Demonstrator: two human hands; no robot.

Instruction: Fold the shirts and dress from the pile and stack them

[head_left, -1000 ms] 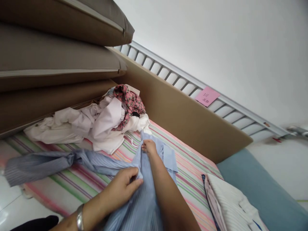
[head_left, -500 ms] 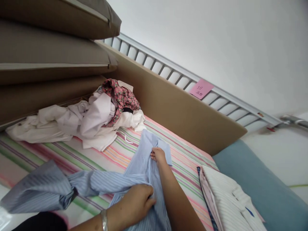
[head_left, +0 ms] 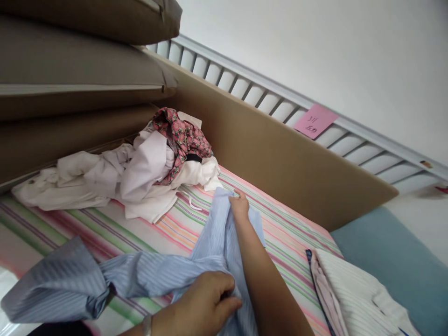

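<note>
A blue-and-white striped shirt (head_left: 213, 233) lies spread on the striped bed sheet (head_left: 140, 233). One sleeve stretches left and ends in a wide, bunched cuff. My left hand (head_left: 205, 301), with a silver bracelet at the wrist, is closed on the shirt near the top of that sleeve. Farther off, my right hand (head_left: 240, 205) pinches the shirt's far edge; part of its grip is hidden behind the fingers. The shirt's near end is covered by my arms and cut off by the frame.
Rumpled white clothes (head_left: 140, 172) and a pink floral garment (head_left: 182, 140) lie at the back left, below stacked brown cushions (head_left: 80, 60). Folded clothes (head_left: 360, 289) rest at right beside a blue-green pad (head_left: 388, 242). A tan board (head_left: 266, 149) borders the bed; a pink note (head_left: 315, 121) hangs on the rail.
My right hand has moved from the middle of the shirt's far part up to its far edge. My left hand keeps its hold on the cloth. The view has shifted slightly left.
</note>
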